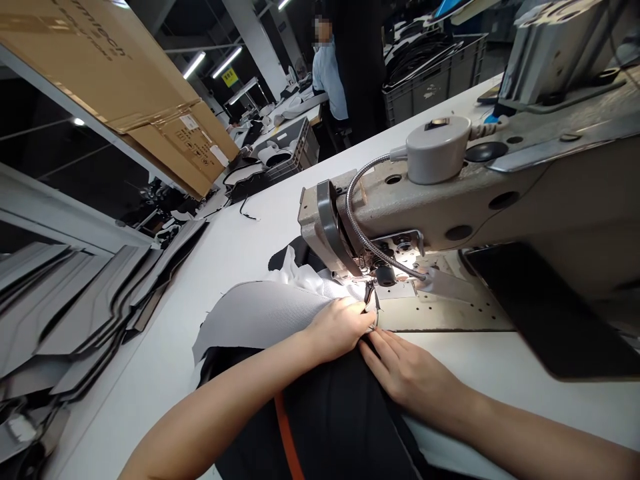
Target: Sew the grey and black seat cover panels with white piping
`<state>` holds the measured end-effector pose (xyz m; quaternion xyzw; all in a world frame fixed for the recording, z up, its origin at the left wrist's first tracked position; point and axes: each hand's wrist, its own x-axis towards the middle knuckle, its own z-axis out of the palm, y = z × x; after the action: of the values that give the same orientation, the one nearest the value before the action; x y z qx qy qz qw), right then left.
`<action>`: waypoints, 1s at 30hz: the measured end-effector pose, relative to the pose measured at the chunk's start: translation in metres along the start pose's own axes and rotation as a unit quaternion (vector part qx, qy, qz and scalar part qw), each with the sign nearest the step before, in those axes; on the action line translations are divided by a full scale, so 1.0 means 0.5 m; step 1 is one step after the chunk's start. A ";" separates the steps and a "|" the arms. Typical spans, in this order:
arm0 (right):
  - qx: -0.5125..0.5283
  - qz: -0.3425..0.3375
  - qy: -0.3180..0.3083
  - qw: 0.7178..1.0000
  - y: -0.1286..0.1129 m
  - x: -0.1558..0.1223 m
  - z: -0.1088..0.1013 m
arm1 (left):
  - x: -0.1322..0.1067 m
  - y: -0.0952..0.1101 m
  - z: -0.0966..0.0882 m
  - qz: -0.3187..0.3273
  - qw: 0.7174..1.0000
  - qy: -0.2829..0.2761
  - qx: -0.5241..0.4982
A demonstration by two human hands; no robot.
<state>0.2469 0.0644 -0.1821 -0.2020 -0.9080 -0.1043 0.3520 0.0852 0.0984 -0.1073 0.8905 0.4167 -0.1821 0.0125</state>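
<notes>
Under the sewing machine head (333, 220), a grey fabric panel (265, 310) meets a black fabric piece (330, 407) with an orange strip (287, 433). My left hand (345, 327) is closed in a pinch on the layered fabric edges, just in front of the needle area. Right beside it, my right hand (407, 370) grips the edge of the black fabric, its fingertips nearly touching the left hand. Crumpled white fabric (303, 277) lies behind the grey panel. The needle and the exact seam are hard to make out.
A dark phone (550, 307) lies at the right by the machine bed. Stacked grey panels (95, 300) lie at the left, with a cardboard box (120, 80) above. Behind the white table (175, 373) are crates (295, 153) and a person in light blue (330, 77).
</notes>
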 end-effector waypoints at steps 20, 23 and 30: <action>-0.035 0.038 -0.032 0.998 0.023 0.011 0.025 | 0.034 -0.019 0.022 -0.039 0.997 0.067 -0.009; -0.016 0.056 -0.037 0.998 0.035 0.017 0.021 | 0.043 -0.023 0.026 -0.040 0.997 0.071 -0.012; 0.261 0.119 -0.040 0.957 0.081 0.016 -0.014 | -0.018 -0.045 -0.019 -0.092 0.992 0.084 -0.018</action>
<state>0.2635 0.1008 -0.1696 -0.2140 -0.8862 0.1870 0.3659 0.0662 0.1081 -0.0923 0.8603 0.4994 -0.0996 -0.0229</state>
